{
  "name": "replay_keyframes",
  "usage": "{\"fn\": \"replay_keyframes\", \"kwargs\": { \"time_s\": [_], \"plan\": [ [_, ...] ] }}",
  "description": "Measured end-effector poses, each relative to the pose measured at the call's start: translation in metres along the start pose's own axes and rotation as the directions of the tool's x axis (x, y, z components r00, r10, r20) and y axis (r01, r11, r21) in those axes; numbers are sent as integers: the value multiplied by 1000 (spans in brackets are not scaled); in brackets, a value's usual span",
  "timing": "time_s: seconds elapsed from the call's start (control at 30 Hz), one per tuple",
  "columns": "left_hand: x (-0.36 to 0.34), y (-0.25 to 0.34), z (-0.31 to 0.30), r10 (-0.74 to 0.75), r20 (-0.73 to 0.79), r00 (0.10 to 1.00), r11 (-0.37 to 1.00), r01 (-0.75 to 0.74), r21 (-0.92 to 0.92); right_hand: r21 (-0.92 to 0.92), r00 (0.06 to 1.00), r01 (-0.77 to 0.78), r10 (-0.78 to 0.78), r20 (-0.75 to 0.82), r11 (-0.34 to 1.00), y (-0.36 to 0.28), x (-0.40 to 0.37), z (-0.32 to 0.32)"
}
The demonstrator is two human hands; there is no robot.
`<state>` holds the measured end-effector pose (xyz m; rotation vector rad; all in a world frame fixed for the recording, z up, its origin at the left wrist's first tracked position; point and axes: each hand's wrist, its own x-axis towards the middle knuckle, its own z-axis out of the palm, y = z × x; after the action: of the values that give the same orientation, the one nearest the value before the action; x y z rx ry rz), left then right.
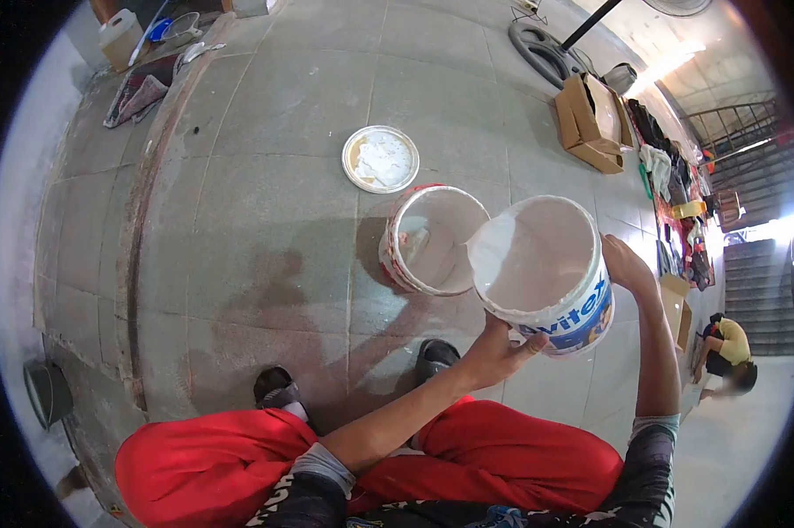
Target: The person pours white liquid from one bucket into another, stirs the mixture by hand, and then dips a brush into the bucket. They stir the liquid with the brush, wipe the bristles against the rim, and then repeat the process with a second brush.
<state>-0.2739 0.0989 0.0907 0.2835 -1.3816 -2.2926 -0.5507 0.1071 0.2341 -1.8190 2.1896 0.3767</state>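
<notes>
I hold a white paint bucket (562,304) with blue lettering, tilted to the left. My left hand (501,352) grips its near lower side, the thumb lying along the wall. On the far right side, my right hand (627,262) is wrapped around the wall near the rim. Pale liquid (513,264) inside reaches the bucket's left lip, which overlaps the rim of a second bucket (397,260) standing on the floor. That second bucket has white-smeared walls and red at its rim. Just beyond it lies a round lid (381,160) coated with white paint.
A cardboard box (581,128) stands at the upper right, near a black round stand base (537,55). Clothes and other items (674,185) line the right side. A crouching person (729,348) is at far right. A jerrycan (120,37) stands upper left.
</notes>
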Motion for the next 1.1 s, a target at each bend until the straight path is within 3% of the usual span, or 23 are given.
{"fn": "replay_keyframes", "kwargs": {
  "time_s": [0.07, 0.17, 0.3, 0.47, 0.6, 0.7, 0.77, 0.87, 0.97, 1.1],
  "plan": [
    [0, -2, 1, 71, -57, 996, 992, -64, 113, 3, 1000, 28, -28, 1, 1000, 3, 0, 3],
    [-3, 17, 3, 66, -75, 995, 977, -49, 210, 187, 996, -23, 39, -82, 982, -10, -6, 2],
    [0, 13, 6, 54, -81, 995, 987, -41, 155, 296, 986, 59, -9, -166, 953, 14, -9, 28],
    [-2, 23, 6, 105, -144, 984, 956, -60, 288, 434, 993, -47, 91, -81, 900, -6, -6, 18],
    [-2, 23, 7, 150, -182, 972, 957, -97, 272, 498, 988, -145, 147, 36, 855, -4, 2, 20],
    [-4, 24, 6, 178, -196, 964, 920, -93, 380, 585, 995, -52, 89, -36, 810, -7, 5, 23],
    [-4, 26, 3, 213, -93, 973, 760, -105, 642, 613, 997, -55, 74, -6, 788, 3, 7, 31],
    [-3, 36, 7, 246, -130, 961, 784, -118, 610, 582, 991, -116, 56, 120, 805, 11, 11, 30],
    [0, 33, 9, 328, -185, 927, 791, -163, 590, 672, 991, -137, 102, 92, 728, 18, 9, 42],
    [0, 28, 10, 319, -200, 926, 779, -136, 612, 700, 987, -160, 119, 108, 695, 27, 9, 53]
  ]
}}
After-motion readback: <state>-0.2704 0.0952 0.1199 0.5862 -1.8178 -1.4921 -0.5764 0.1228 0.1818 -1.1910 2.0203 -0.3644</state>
